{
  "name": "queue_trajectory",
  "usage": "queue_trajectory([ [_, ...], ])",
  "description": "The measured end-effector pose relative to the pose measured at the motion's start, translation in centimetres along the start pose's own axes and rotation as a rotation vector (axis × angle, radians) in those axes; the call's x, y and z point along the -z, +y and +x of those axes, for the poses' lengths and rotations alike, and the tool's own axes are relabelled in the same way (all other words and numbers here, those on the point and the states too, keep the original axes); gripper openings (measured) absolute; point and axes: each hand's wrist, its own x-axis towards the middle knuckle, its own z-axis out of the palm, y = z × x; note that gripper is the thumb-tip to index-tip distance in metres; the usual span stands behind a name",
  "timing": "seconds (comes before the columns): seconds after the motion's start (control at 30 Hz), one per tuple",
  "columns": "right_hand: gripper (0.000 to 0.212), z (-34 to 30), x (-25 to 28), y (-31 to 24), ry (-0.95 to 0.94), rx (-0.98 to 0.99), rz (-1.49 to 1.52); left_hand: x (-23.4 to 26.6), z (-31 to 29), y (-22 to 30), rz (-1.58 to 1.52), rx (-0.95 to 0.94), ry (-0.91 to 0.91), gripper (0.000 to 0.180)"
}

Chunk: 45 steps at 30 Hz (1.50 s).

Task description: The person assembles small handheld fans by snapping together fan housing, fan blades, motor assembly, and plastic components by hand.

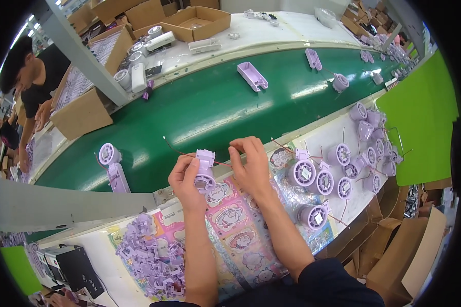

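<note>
A lavender round fan housing [205, 180] with a small clip-like bracket [206, 156] on top is gripped between the thumb and fingers of my left hand [185, 179]. Two thin wires leave it: one stretches up and left over the green belt, and a red one runs toward my right hand [251, 166]. The right thumb and index finger are curled together just right of the housing; whether the wire sits between them is hidden. Below my left wrist lies a heap of small lavender plastic brackets [151, 256], on a printed cartoon sheet [230, 217].
Several wired fan housings [303, 173] stand to the right. Beyond my hands a green conveyor belt [189, 107] carries lavender handle shells [252, 77] and fan parts. A black box [74, 271] is at lower left, cardboard boxes [394, 256] at lower right. A person [38, 77] works at far left.
</note>
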Motion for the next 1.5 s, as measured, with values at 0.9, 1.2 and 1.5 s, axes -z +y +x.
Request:
queue_trajectory([
  [0.9,0.021,3.0,-2.6,1.0,-0.053,0.282,-0.37,0.6,1.0,0.0,-0.078,-0.077,0.176,0.01],
  [1.2,0.011,-1.2,-1.2,-1.5,-0.177,0.349,0.027,0.5,1.0,0.2,0.063,-0.359,0.322,0.009],
  [1.5,0.074,-2.0,-0.8,-2.6,-0.214,0.113,0.388,-1.6,0.6,0.4,0.216,-0.434,-0.126,0.043],
])
